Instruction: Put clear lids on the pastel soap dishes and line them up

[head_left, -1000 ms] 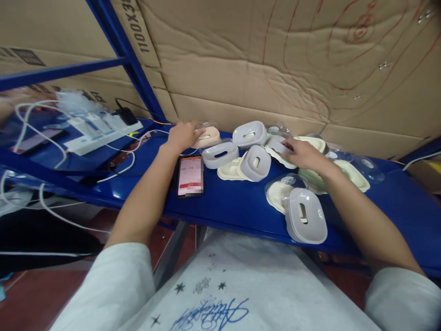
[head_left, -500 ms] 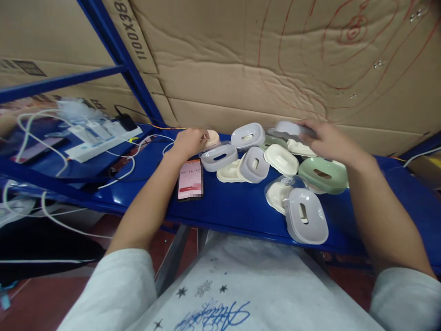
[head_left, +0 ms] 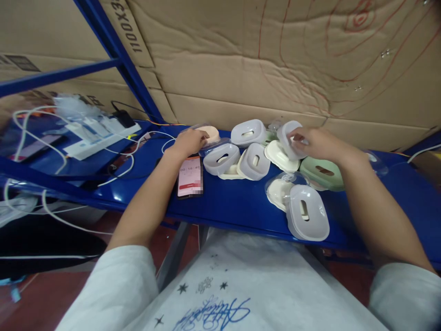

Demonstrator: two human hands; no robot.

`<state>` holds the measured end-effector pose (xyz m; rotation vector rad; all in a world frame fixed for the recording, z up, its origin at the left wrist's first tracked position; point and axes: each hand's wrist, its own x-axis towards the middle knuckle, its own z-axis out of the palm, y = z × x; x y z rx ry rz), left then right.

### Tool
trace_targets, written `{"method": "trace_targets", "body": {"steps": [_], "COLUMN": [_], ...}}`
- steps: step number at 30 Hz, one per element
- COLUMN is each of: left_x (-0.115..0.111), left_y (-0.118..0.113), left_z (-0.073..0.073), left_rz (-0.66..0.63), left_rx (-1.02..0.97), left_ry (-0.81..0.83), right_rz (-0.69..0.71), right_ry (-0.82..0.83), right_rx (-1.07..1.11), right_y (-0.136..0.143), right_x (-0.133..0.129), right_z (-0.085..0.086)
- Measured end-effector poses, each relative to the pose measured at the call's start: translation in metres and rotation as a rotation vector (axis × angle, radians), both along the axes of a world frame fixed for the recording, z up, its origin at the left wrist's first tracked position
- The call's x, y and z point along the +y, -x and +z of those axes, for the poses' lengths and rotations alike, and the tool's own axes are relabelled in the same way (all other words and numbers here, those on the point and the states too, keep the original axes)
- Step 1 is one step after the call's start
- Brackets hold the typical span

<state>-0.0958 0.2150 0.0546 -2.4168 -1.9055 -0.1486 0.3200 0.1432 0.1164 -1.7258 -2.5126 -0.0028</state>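
Note:
Over the back left of the pile, my left hand is closed at the edge of a peach oval piece; what its fingertips grip is hidden. My right hand is closed on a tilted lilac oval dish at the back right. Just below that dish lies a cream scalloped piece, and a green oval dish sits to its right. Several other lilac dishes lie around, one at the back middle and one near the front edge.
A phone lies on the blue table left of the dishes. Farther left are a white power strip and loose white cables. Cardboard stands behind, beside a blue frame post. A clear lid lies right of my right forearm.
My right hand has moved slightly left, and its lilac dish has gone from nearly flat to steeply tilted. My left hand stays near the peach piece, which shows more now.

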Motion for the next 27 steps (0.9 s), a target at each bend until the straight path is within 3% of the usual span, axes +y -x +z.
{"method": "trace_targets", "body": {"steps": [5, 14, 27], "left_x": [0.006, 0.007, 0.002], "left_y": [0.004, 0.005, -0.004], "left_z": [-0.004, -0.001, 0.000], "left_rz": [-0.027, -0.021, 0.010], "left_rx": [-0.010, 0.020, -0.016], "left_ry": [-0.017, 0.011, -0.104], "right_rz": [0.030, 0.062, 0.081], "right_ry": [0.180, 0.140, 0.122], "right_rx": [0.009, 0.000, 0.004], "right_y": [-0.001, 0.008, 0.008], "right_x": [0.009, 0.003, 0.004], "right_z": [-0.017, -0.016, -0.018]}}
